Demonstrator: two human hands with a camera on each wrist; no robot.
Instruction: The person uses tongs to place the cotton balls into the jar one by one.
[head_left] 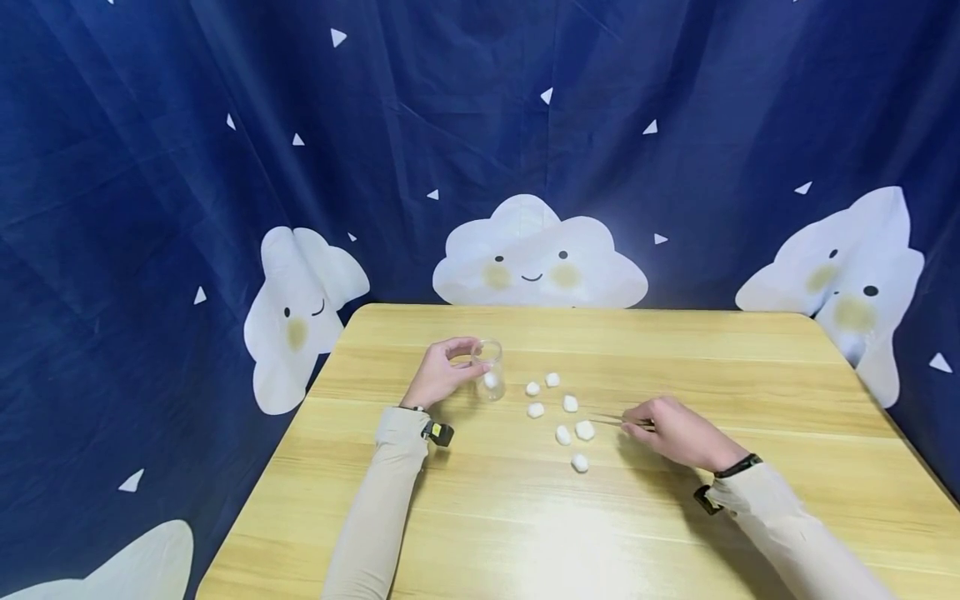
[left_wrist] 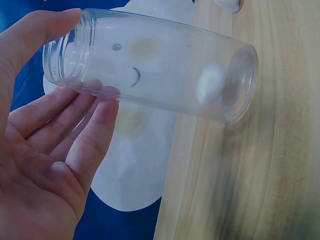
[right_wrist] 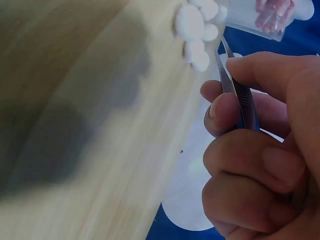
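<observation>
My left hand (head_left: 446, 373) grips a clear plastic jar (left_wrist: 150, 65) near its threaded open mouth, thumb on one side and fingers on the other. The jar is upright over the table, and one white cotton ball (left_wrist: 210, 82) lies inside at its bottom. A pair of metal tweezers (right_wrist: 242, 97) is pinched between the thumb and fingers of my right hand (head_left: 682, 433). Their two tips are slightly apart with nothing between them, pointing left, close to the nearest cotton ball (head_left: 585, 430). Several loose cotton balls lie scattered between the jar and the tweezers.
The wooden table (head_left: 465, 517) has its far edge against a dark blue curtain (head_left: 480, 108) printed with white clouds and triangles. Another cotton ball (head_left: 580, 462) lies closest to me. A bright glare patch shows on the front of the tabletop.
</observation>
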